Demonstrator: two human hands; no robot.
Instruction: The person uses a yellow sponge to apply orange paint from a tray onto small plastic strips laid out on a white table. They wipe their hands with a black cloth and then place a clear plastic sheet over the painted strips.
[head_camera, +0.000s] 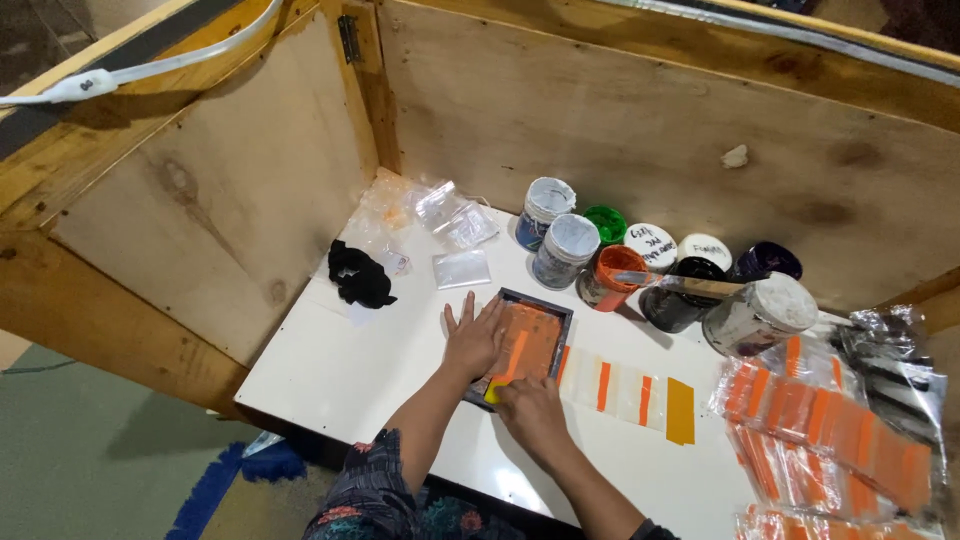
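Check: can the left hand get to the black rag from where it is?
Probably yes. The left hand lies flat on the small screen frame; only bare white tabletop separates it from the black rag.

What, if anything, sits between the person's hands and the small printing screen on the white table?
Nothing visible. The left hand lies flat on the small printing screen, and the right hand holds a yellow squeegee against its near edge. The paint jars stand behind it.
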